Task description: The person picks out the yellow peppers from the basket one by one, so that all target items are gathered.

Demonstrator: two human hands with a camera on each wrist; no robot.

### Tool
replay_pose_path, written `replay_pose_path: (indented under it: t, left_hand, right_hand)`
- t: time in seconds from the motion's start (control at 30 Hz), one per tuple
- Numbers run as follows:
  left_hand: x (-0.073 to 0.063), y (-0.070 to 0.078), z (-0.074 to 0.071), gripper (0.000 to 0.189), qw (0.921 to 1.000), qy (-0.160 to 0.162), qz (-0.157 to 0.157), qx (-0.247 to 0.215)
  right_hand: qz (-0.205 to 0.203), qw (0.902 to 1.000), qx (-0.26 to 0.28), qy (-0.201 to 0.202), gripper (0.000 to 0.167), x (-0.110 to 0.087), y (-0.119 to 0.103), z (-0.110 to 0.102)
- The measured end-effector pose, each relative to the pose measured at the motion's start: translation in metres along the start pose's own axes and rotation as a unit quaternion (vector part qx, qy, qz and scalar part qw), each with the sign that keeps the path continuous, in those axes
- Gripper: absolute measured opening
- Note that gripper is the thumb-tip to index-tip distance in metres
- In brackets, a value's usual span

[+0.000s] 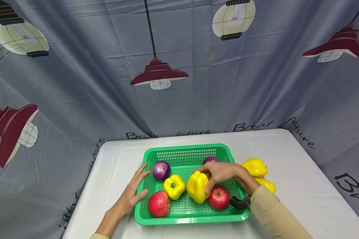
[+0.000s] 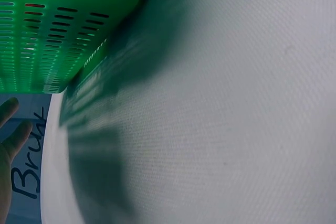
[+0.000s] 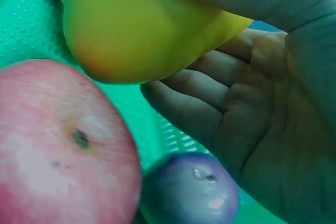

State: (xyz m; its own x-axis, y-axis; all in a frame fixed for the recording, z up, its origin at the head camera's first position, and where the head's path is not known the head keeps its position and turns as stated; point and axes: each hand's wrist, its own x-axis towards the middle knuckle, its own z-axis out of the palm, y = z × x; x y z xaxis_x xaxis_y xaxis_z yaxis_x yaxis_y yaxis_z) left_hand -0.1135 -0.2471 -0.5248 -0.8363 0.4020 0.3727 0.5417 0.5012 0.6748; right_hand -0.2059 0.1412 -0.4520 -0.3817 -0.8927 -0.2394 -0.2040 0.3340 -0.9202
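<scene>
In the head view my right hand (image 1: 221, 174) grips a yellow bell pepper (image 1: 196, 187) over the green basket (image 1: 194, 220), thumb on one side and fingers on the other. The right wrist view has this pepper (image 3: 131, 30) between thumb and curled fingers, above a red apple (image 3: 58, 145). My left hand (image 1: 131, 194) is at the basket's left rim with its fingers spread, holding nothing. Also in the basket are a second yellow bell pepper (image 1: 175, 187), an apple (image 1: 159, 204) at front left, another apple (image 1: 218, 198) beside the held pepper, and a round purple item (image 1: 161, 170).
Partly behind my right hand is another round purple item (image 1: 211, 160). Two yellow bell peppers, one at the back (image 1: 255, 167) and one nearer (image 1: 267, 184), lie on the white table (image 1: 299, 186) right of the basket. A grey curtain (image 1: 197, 109) hangs behind the table.
</scene>
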Motion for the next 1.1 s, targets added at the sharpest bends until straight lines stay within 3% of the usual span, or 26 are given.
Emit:
replay_pose_path:
  t: [0.47,0.67,0.9,1.1]
  left_hand:
    - [0.000,0.000,0.001,0.062,1.0000,0.001,0.001,0.000]
    - [0.001,0.000,0.001,0.062,1.0000,0.002,0.002,-0.001]
    - [0.001,0.000,0.001,0.062,1.0000,0.004,0.004,0.000]
    - [0.001,0.000,0.001,0.061,1.0000,0.006,0.003,-0.002]
  right_hand:
    - [-0.045,0.9959,0.068,0.039,0.063,-0.022,0.011,-0.008]
    - [-0.063,0.9931,0.071,0.068,0.063,-0.031,0.015,-0.009]
    - [-0.120,0.9827,0.107,0.092,0.066,-0.047,0.019,-0.012]
    - [-0.130,0.9763,0.116,0.129,0.066,-0.063,0.022,-0.011]
